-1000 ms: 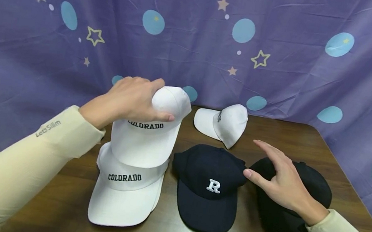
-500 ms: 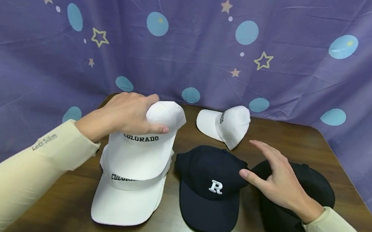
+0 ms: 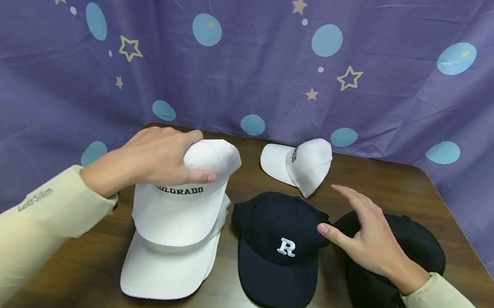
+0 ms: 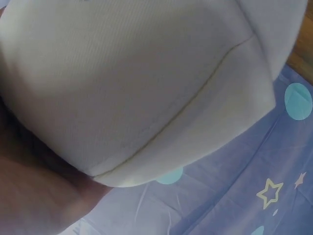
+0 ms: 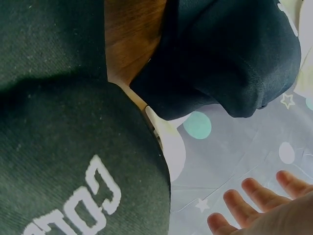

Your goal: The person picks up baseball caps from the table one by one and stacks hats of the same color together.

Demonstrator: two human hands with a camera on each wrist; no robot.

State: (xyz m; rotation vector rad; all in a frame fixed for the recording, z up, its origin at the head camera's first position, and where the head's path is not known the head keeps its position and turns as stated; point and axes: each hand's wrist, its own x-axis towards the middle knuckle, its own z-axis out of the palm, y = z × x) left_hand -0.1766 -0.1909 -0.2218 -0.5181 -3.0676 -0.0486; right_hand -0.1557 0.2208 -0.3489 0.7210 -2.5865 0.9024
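Left hand (image 3: 161, 156) grips the crown of the upper white COLORADO cap (image 3: 186, 193), fingers and thumb curled round the fabric. That cap sits stacked on a second white cap (image 3: 167, 272), whose brim projects toward the near edge of the table (image 3: 383, 176). Left wrist view shows only white cap fabric (image 4: 146, 88) close against the palm.

Right hand (image 3: 368, 235) is spread, fingers straight and holding nothing, positioned above the black cap (image 3: 420, 247) at the near right; contact with it cannot be determined. Thumb tip lies just beside the crown of the navy cap with a white R (image 3: 280, 240), which rests at centre between the white stack and the black cap. Right wrist view shows the fingertips (image 5: 249, 193) free, with the black cap's white lettering (image 5: 83, 205) below.

A further white cap (image 3: 301, 163) lies on its side at the far centre of the table. Purple star-patterned cloth (image 3: 259, 58) hangs behind.
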